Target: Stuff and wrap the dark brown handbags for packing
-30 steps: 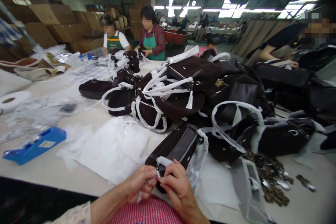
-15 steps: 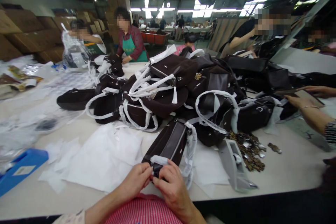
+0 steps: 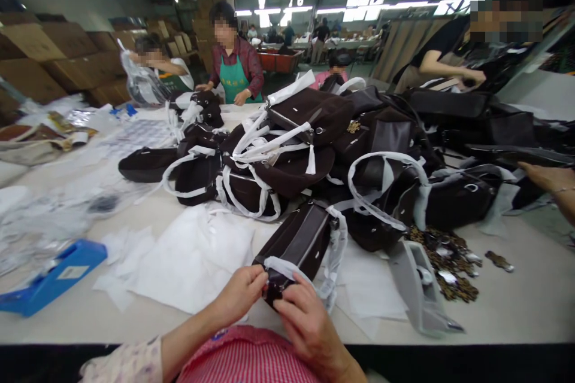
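Note:
A dark brown handbag (image 3: 302, 239) lies on the table edge in front of me, its near end wrapped in white tissue paper (image 3: 282, 266). My left hand (image 3: 241, 292) pinches the tissue at that near end. My right hand (image 3: 305, 323) presses closed fingers against the same end from the right. The bag's handle wears a white paper wrap (image 3: 336, 251).
A heap of dark bags with white-wrapped handles (image 3: 314, 149) fills the table's middle. White paper sheets (image 3: 193, 257) lie left of my bag, a blue tape dispenser (image 3: 51, 278) further left, a grey dispenser (image 3: 420, 290) and metal tags (image 3: 449, 263) right. Other people work opposite; someone's hand (image 3: 550, 182) reaches in right.
The view swung right, then partly back left. My hands stayed on the bag's near end, fingers shifting over the tissue. The person's hand at right drew back toward the frame edge.

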`<state>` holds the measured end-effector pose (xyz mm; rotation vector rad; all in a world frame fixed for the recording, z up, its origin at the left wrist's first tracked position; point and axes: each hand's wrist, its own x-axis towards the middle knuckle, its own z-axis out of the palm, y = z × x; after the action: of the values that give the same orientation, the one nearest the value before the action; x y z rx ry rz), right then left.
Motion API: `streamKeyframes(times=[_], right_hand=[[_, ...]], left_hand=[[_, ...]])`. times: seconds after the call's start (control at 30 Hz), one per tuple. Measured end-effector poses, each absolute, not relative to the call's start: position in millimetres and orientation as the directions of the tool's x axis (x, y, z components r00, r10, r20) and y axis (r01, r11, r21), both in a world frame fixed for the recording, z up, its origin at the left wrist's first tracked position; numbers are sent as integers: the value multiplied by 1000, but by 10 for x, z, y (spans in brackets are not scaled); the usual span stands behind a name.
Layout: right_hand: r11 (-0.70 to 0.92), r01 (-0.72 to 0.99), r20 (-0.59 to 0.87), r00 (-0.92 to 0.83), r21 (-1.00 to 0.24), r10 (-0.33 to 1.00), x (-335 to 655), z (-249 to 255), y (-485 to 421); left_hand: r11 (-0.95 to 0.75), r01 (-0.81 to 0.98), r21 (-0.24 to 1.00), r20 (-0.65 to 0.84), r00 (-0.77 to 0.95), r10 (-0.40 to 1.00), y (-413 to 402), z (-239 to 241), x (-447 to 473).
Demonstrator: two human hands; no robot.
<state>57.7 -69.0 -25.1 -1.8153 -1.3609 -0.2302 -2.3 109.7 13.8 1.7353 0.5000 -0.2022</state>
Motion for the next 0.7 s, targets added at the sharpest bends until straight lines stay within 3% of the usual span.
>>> streamKeyframes(times=[0.1,0.2,0.3,0.43,0.53,0.7], right_hand=[[-87,819,548,455,-568,702,715,-199,-648],[-64,855,466,341,-514,816,827,-197,-489],[-13,853,433,279,-522,857,871,-254,-315],[26,874,499,252,-485,829,889,-362,-195],[47,907,571,223,-419,790,890,-424,-164],[4,942,673,237,-336,700,812,-507,-143]], left_hand=[[-191,460,867,-423,883,204,1113,183,-11],[-125,510,851,-491,858,155,1110,202,0],[-129,483,866,-460,871,171,1110,214,-7],[-102,534,839,-494,827,268,1105,207,-43],[41,628,777,-596,713,369,1098,164,-56],[258,662,704,-706,615,350,1014,133,-67]])
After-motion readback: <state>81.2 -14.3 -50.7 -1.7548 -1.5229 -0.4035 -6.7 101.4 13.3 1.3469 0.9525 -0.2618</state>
